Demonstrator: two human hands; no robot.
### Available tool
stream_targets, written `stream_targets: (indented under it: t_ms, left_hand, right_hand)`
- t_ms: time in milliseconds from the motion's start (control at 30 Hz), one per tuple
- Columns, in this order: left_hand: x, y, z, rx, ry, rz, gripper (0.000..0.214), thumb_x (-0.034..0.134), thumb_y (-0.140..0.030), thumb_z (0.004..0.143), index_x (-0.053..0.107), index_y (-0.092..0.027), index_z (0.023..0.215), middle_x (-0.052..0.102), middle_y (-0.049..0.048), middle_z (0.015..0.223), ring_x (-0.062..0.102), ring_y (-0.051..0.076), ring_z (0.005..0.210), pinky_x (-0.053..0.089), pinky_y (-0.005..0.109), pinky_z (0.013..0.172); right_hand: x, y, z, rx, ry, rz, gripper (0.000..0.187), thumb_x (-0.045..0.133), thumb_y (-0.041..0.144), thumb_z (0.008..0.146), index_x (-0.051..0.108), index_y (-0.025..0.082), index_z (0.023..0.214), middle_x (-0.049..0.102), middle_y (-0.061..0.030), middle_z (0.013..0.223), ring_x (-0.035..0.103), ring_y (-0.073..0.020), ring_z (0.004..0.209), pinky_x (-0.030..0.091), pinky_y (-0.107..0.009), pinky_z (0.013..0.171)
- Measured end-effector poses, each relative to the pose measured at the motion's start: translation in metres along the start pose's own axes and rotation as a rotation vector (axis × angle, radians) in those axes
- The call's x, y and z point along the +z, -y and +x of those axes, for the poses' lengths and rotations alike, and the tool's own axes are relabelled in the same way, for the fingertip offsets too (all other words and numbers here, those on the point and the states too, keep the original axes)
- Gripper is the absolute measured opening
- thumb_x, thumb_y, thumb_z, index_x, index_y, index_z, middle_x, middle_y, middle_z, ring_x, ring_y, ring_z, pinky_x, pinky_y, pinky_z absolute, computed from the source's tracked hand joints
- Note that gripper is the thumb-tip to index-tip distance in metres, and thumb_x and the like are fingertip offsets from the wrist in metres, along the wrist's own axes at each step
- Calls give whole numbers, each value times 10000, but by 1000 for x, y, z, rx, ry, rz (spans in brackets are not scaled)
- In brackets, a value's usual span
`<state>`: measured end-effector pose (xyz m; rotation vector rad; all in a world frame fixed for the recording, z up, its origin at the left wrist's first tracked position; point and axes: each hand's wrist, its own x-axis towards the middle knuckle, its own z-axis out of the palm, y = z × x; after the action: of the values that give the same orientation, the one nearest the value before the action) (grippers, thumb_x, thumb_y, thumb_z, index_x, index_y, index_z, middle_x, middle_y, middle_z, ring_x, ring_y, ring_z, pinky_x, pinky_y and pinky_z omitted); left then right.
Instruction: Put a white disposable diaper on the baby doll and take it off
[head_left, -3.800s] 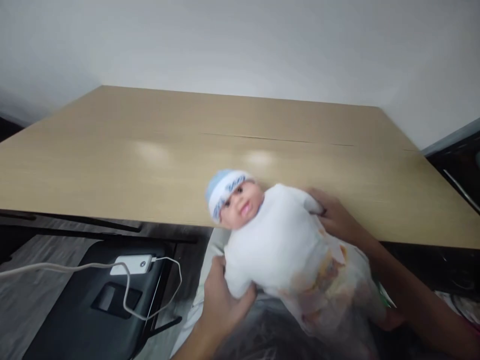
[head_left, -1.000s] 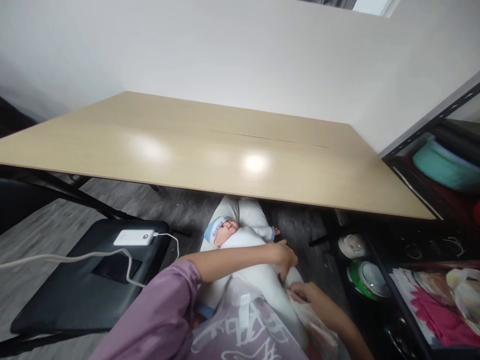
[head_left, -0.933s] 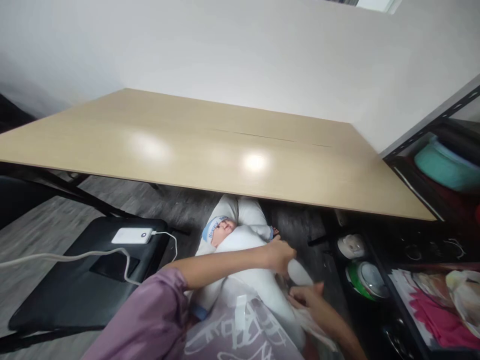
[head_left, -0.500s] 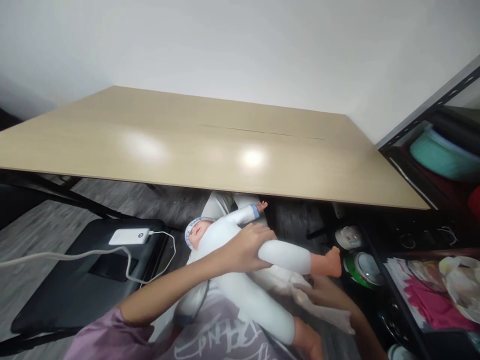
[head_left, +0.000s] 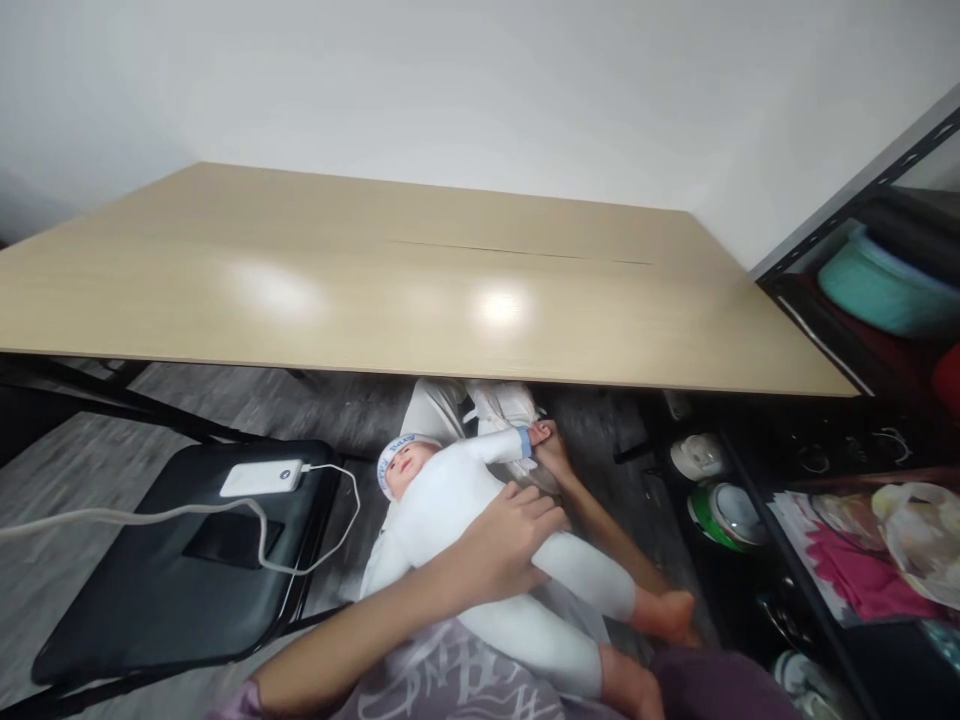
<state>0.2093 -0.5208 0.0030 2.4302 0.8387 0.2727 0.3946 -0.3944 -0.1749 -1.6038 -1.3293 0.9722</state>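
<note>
A baby doll (head_left: 450,500) in a white suit and a white headband with blue lettering lies on its back across my lap, head to the left and bare feet to the lower right. My left hand (head_left: 517,535) rests over its hip and upper thigh, fingers curled around the leg nearer the table. Just under the table edge, my right hand (head_left: 553,455) has its fingers closed at the doll's small hand (head_left: 538,433), beside the blue cuff. Whitish cloth (head_left: 541,476) shows below that wrist, partly hidden by the arm.
A wooden table (head_left: 360,290) stands ahead against the wall. To the left, a black folding chair (head_left: 157,600) carries a white power bank (head_left: 261,478) with a cable and a dark flat object. At right, a shelf (head_left: 817,560) holds pink cloth, a teal basin (head_left: 885,285) and containers.
My right hand has moved up and away from below the doll's leg to its hand. The lifted leg has come down, and my left hand has slid towards the hip.
</note>
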Motion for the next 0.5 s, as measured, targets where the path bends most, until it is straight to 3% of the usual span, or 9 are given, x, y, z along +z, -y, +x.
stream_targets:
  t_ms: [167, 267, 367, 433, 500]
  left_hand:
    - [1, -1, -4, 7, -21, 36, 477, 829, -287, 851, 627, -236, 1280, 723, 53, 1209, 640, 284, 1107, 430, 422, 925]
    - [1, -1, -5, 45, -21, 57, 435, 836, -304, 861, 645, -235, 1246, 715, 55, 1167, 633, 282, 1080, 435, 418, 898]
    - [5, 1, -3, 99, -30, 65, 422, 834, -304, 874, 662, -222, 1250, 718, 61, 1171, 634, 284, 1101, 449, 419, 931]
    - [5, 1, -3, 111, -48, 46, 404, 814, -296, 900, 672, -216, 1269, 721, 72, 1223, 635, 286, 1142, 460, 423, 995]
    - [2, -2, -7, 102, -83, 5, 402, 787, -266, 923, 673, -224, 1306, 715, 82, 1317, 625, 296, 1225, 457, 439, 1086]
  right_hand:
    - [-26, 4, -28, -74, -170, -85, 605, 774, 587, 792, 588, 211, 1227, 684, -148, 1246, 641, -327, 1134, 546, -506, 1013]
    - [-51, 28, -49, -353, -169, -213, 657, 795, 501, 875, 568, 210, 1418, 610, -186, 1465, 574, -361, 1359, 483, -569, 1168]
    - [-61, 65, -49, -646, 103, -366, 611, 707, 308, 960, 541, 241, 1544, 559, -158, 1605, 504, -332, 1503, 386, -563, 1294]
    - [-56, 87, -37, -732, 394, -462, 677, 667, 211, 937, 526, 241, 1599, 564, -136, 1635, 488, -323, 1537, 312, -567, 1342]
    - [-44, 104, -22, -731, 669, -539, 770, 709, 202, 878, 523, 222, 1625, 603, -140, 1615, 526, -349, 1507, 338, -574, 1319]
